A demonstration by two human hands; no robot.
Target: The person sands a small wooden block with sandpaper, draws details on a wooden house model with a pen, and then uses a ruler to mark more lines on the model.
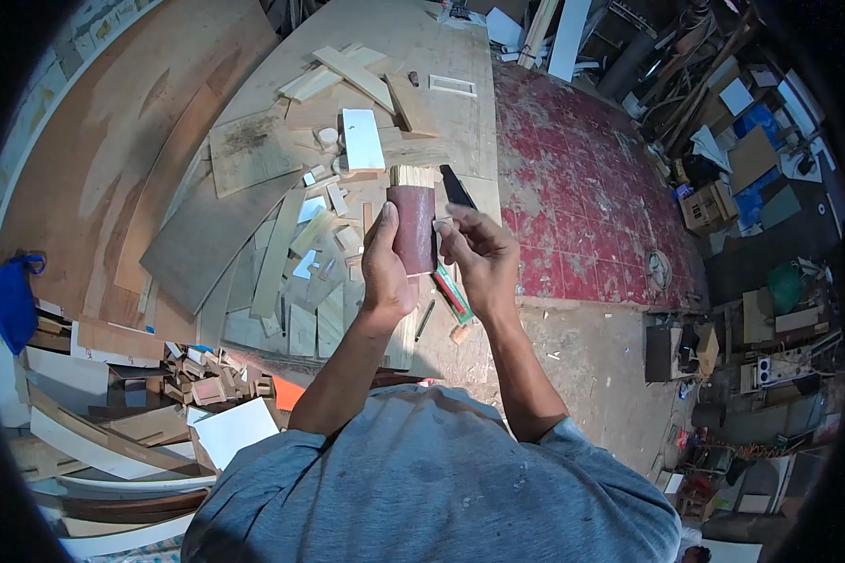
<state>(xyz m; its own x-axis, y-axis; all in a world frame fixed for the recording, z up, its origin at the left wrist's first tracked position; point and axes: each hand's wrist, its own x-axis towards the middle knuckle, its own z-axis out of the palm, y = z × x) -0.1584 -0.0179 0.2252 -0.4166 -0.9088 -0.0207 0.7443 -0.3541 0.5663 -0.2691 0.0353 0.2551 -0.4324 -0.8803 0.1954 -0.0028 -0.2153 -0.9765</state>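
wood scraps [300, 253] litter plywood bench [441, 56], red floor [582, 188] beyond

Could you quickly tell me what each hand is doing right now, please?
Left hand: closed around a wood block wrapped in dark red sandpaper.
Right hand: fingers curled at the block's edge; a firm grip cannot be told.

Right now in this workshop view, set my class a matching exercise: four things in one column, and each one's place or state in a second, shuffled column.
Things:
1. wood block wrapped in dark red sandpaper
2. white board
3. blue bag
4. red and green pencils

Places or states:
A. hanging at the far left edge
B. lying flat among offcuts on the workbench
C. held upright in the left hand
D. on the bench under the right hand

Pairs: 1-C, 2-B, 3-A, 4-D
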